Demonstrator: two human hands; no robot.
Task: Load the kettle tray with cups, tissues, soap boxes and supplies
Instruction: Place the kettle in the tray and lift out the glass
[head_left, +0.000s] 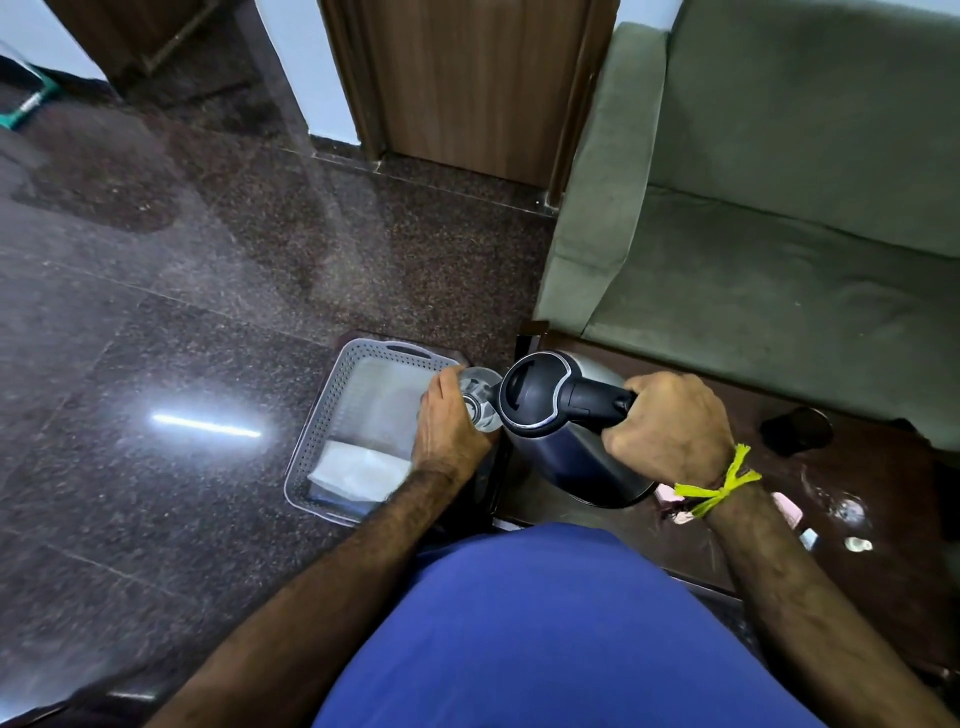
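Note:
A grey perforated tray (332, 395) sits on the dark floor beside the table's left edge, with white tissue paper (358, 470) lying in its near end. My left hand (449, 426) grips a clear round kettle base or glass piece (480, 397) at the tray's right rim. My right hand (670, 426) grips the black handle of a steel electric kettle (550, 415), which stands tilted on the dark wooden table (883, 519).
Small pink and white packets (787, 506) and a round white item (857, 544) lie on the table to the right, along with a black object (797, 430). A green sofa (779, 234) stands behind the table. A wooden door frame (467, 88) is farther back.

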